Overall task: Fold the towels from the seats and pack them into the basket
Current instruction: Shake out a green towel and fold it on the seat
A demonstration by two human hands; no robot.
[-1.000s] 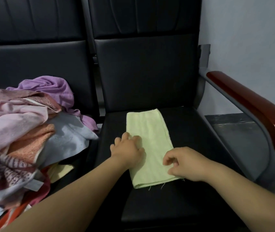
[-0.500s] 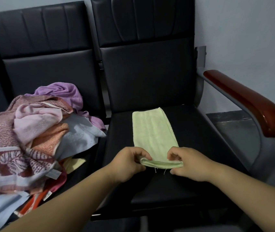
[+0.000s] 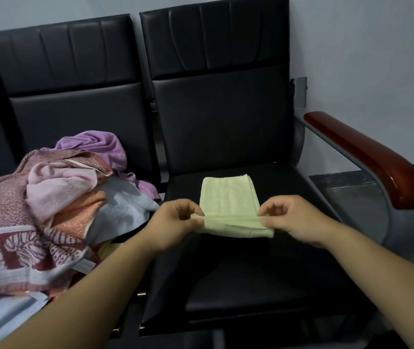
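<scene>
Pale green towel lies on the black seat, its long axis running away from the person. Left hand and right hand each pinch a near corner, equally close, and the far end lies straight ahead of them. The white tag on the patterned towel can't be read.

No legible text, labels or numbers anywhere
</scene>
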